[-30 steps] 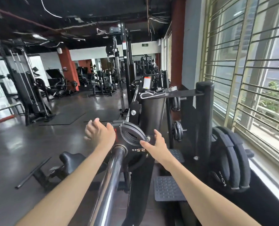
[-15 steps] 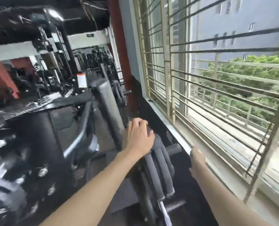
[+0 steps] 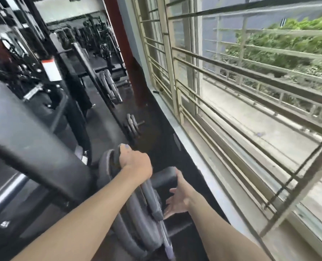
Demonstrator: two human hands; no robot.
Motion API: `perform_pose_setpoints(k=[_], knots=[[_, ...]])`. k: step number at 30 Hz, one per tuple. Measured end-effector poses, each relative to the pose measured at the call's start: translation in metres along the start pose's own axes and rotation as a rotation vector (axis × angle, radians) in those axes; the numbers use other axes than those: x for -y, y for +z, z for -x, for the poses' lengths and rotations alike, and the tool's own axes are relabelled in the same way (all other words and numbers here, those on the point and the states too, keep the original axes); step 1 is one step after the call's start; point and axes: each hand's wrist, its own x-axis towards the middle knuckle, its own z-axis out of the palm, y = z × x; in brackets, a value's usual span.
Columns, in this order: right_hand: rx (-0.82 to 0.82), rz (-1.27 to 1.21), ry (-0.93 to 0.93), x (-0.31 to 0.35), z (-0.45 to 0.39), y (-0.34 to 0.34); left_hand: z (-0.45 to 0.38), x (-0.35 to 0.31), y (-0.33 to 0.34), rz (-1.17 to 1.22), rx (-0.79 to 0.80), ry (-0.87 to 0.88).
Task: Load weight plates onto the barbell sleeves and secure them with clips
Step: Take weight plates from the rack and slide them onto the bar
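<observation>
Two or three large black weight plates (image 3: 137, 219) stand on edge on a storage peg (image 3: 164, 177) low in the middle of the view. My left hand (image 3: 134, 162) grips the top rim of the outer plate. My right hand (image 3: 177, 200) is open, fingers spread, against the plate's right face just below the peg's end. The barbell is out of view.
A thick black rack beam (image 3: 34, 147) crosses the left foreground. More plates (image 3: 109, 87) and small plates (image 3: 132, 125) hang on pegs farther back. A barred window (image 3: 231, 110) and its sill (image 3: 203, 166) run along the right. A red column (image 3: 126, 53) stands beyond.
I turned from the barbell and its small plate toward the storage peg by the window. My left hand now clasps the plate's top rim and my right hand came in to its side.
</observation>
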Motion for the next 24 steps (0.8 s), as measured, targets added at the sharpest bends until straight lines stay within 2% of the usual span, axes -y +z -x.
perform_pose_setpoints(k=[2, 5, 9, 13, 16, 19, 24], knots=[[0.061, 0.037, 0.005, 0.0, -0.001, -0.002, -0.001, -0.001, -0.005, 0.07, 0.006, -0.022], [0.053, 0.11, 0.016, 0.004, -0.008, -0.008, 0.0, -0.003, -0.003, 0.177, -0.054, -0.061], [-0.055, 0.154, 0.016, 0.013, -0.003, -0.014, -0.008, -0.013, -0.005, 0.419, -0.084, -0.073], [-0.211, 0.387, -0.072, 0.034, 0.006, -0.022, -0.02, -0.024, -0.003, 0.765, -0.091, -0.035], [-0.295, 0.488, -0.082, 0.038, 0.005, -0.021, -0.012, -0.027, -0.004, 0.885, -0.13, -0.053], [-0.3, 0.546, -0.101, 0.041, 0.006, -0.016, -0.001, -0.033, -0.006, 0.977, -0.227, -0.053], [-0.377, 0.491, -0.269, 0.053, 0.007, -0.038, 0.009, -0.054, -0.014, 1.079, -0.281, -0.015]])
